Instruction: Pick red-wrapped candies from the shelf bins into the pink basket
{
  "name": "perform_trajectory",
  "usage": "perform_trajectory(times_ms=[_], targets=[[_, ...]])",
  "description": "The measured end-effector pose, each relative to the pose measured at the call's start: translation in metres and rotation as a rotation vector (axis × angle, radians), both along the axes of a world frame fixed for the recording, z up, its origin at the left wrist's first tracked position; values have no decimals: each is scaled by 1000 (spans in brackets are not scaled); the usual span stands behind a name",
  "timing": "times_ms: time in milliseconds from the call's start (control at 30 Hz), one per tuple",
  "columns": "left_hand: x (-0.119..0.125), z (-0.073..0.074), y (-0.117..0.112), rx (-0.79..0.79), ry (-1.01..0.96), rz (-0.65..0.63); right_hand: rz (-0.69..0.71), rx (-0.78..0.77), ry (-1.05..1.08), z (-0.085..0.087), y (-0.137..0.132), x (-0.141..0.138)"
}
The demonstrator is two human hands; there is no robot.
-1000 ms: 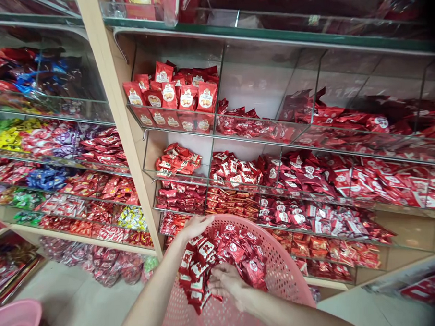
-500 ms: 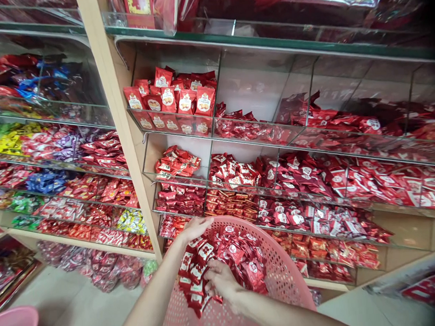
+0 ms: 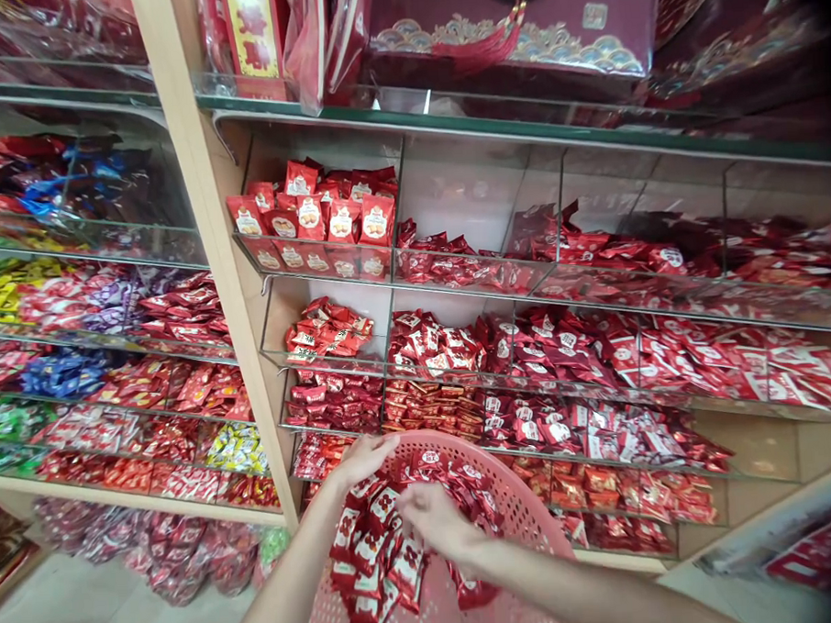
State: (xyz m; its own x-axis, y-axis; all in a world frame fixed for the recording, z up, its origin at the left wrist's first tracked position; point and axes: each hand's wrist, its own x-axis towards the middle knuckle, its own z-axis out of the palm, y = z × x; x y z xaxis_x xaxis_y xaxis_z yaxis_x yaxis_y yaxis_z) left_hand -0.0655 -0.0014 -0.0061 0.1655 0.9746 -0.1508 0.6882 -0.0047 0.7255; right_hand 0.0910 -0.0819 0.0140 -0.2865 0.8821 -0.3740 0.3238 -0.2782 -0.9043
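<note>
A pink perforated plastic basket (image 3: 535, 527) is tilted up in front of me, full of small red snack packets (image 3: 377, 552). My left hand (image 3: 360, 461) grips the basket's top rim, fingers curled over the edge. Lower down, my right hand (image 3: 435, 522) lies among the packets inside the basket, fingers closed around some of them. The basket's rim sits just in front of the lower clear shelf bins.
Clear acrylic shelf bins (image 3: 456, 282) hold rows of red packets. A wooden upright (image 3: 207, 265) divides them from a left shelf section with yellow, blue, green and red sweets (image 3: 67, 373). Dark red gift boxes (image 3: 513, 22) stand on the top shelf.
My right hand has risen within the basket, gathering packets. The view has tilted upward, showing more of the top shelf; the pink tub at lower left has left the frame.
</note>
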Motion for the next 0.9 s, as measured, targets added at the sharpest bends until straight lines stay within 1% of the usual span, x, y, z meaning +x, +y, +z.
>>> perform_trajectory(times_ms=[67, 133, 200, 233, 267, 300, 333, 400, 500, 600, 733, 900], targets=[[-1, -1, 1, 4, -11, -9, 107, 320, 40, 41, 28, 10], [-1, -1, 1, 2, -3, -1, 130, 680, 3, 82, 61, 20], [0, 0, 1, -3, -8, 0, 67, 975, -199, 115, 95, 31], [0, 0, 0, -9, -15, -2, 43, 1091, -326, 127, 110, 37], [0, 1, -1, -17, -22, -3, 41, 1183, -457, 136, 125, 43], [1, 2, -2, -27, -23, 0, 59, 1239, -581, 143, 137, 48], [1, 3, -2, -36, -18, 6, 97, 1262, -689, 146, 148, 53], [1, 4, -3, -40, -4, 16, 196, 1229, -847, 149, 165, 60], [0, 5, -3, -36, -4, 6, 277, 1140, -967, 147, 181, 65], [-1, 5, -2, -28, 14, 3, 281, 1128, -1000, 146, 190, 66], [0, 5, -2, -30, 41, 28, 278, 1156, -976, 145, 196, 65], [0, 4, -2, -34, 14, 21, 297, 1182, -950, 141, 204, 63]])
